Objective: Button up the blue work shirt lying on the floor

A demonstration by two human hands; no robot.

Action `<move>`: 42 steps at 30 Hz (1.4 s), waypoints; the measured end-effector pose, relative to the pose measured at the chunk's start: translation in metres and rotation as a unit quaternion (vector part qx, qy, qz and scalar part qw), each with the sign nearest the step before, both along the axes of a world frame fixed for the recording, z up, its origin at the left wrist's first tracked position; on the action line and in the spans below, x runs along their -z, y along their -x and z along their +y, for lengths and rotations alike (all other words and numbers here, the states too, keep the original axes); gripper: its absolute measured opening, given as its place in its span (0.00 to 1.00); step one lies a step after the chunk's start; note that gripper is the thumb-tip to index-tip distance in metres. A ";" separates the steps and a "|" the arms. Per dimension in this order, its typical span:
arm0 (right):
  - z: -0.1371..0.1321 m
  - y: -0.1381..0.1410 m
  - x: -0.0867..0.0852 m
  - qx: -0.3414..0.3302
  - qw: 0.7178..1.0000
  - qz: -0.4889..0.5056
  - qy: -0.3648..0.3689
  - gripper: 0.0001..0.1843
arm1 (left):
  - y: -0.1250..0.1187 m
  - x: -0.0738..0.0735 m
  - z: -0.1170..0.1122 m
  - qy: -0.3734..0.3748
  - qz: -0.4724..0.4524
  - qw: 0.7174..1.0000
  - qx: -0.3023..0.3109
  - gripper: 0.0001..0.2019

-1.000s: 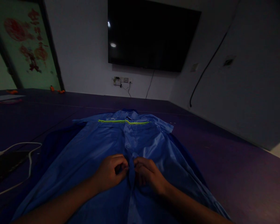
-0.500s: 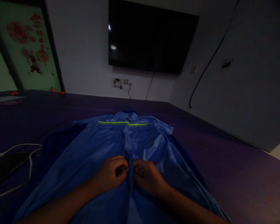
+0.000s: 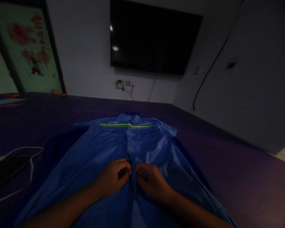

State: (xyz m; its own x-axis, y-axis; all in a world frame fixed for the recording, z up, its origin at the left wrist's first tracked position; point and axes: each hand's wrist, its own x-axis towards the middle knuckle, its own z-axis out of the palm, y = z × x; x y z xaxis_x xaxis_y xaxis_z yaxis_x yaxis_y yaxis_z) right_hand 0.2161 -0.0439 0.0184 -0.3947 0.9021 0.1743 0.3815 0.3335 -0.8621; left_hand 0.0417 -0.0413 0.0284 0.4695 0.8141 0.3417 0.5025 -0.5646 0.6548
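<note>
A blue shirt (image 3: 104,148) lies flat, front up, on a dark purple desk (image 3: 228,158), its length running from 6 o'clock up to the neck at 12 o'clock. The left hand (image 3: 112,177) and right hand (image 3: 152,180) meet at its middle. Both are curled shut and pinch the front opening from 9 and 3 o'clock, equally near.

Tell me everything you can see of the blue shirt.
The blue shirt lies flat, front up, on the dark purple table, collar away from the person. It looks like thin woven work cloth, lightly creased, with a neon-yellow stripe across the chest and a front strip down the middle. The left hand and right hand pinch that strip, side by side.
</note>
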 end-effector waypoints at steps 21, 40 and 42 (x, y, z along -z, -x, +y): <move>0.003 -0.001 0.003 -0.011 1.000 -0.005 0.000 0.05 | 0.000 0.000 -0.001 -0.008 0.001 1.000 -0.009 0.06; 0.004 -0.002 0.006 -0.017 1.000 -0.001 0.013 0.04 | -0.001 -0.002 0.000 -0.017 -0.024 0.999 -0.024 0.06; 0.004 -0.002 0.006 -0.020 1.000 -0.002 0.012 0.04 | -0.001 -0.002 0.000 -0.017 -0.019 0.999 -0.022 0.06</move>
State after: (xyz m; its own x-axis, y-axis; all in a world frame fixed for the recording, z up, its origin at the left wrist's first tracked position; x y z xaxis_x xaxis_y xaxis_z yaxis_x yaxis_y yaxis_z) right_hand 0.2181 -0.0399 0.0121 -0.4308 0.8896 0.1514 0.3723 0.3281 -0.8682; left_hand 0.0425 -0.0413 0.0301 0.4192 0.8219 0.3857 0.5030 -0.5639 0.6550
